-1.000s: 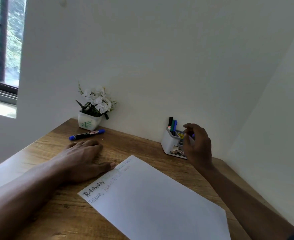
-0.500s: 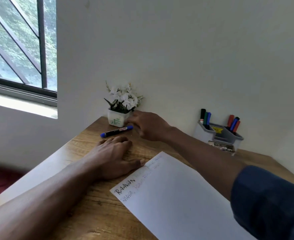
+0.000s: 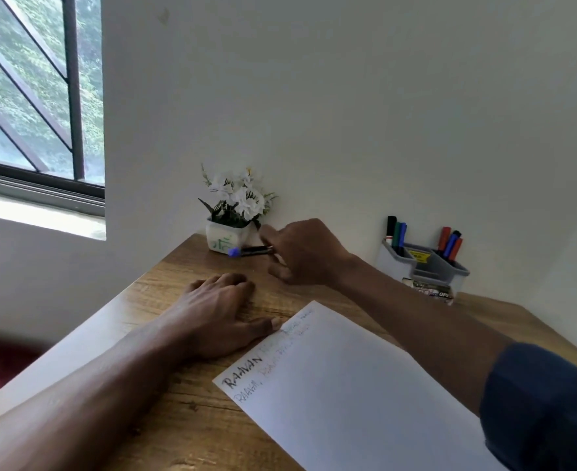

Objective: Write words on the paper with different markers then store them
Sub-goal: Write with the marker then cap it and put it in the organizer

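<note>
Picking up the last loose marker, by the look of it: right hand (image 3: 306, 254) is out at the table's far left corner, grip pinched on the tail end of the blue-capped marker (image 3: 250, 250), which sits just in front of the flower pot (image 3: 226, 236), cap toward the left edge. Can't tell if it's off the table (image 3: 195, 436) or resting on it. Left hand (image 3: 217, 312) lies flat on the wood, fingers straight, nothing in its grip, thumb tip touching the far edge of the paper (image 3: 348, 396). Progress, my read: writing mostly or fully done. There are two lines along the paper's left edge, "RAAVAN" in black heading the first, a bluish word heading the second, paler words after each. Storage nearly done: marker holder (image 3: 426, 271) near the far right corner, against the wall, carries the left-compartment markers (image 3: 396, 232) (black, green, blue) and the right-compartment markers (image 3: 450, 241) (red, blue, orange). Left: this one either writes another word or goes into the holder; can't say which. Unclear: pale words too faint to read, finger contact on the barrel hidden behind the hand, holder label blurred, paper's near end cut off by the frame and partly under the right sleeve (image 3: 545, 409).
</note>
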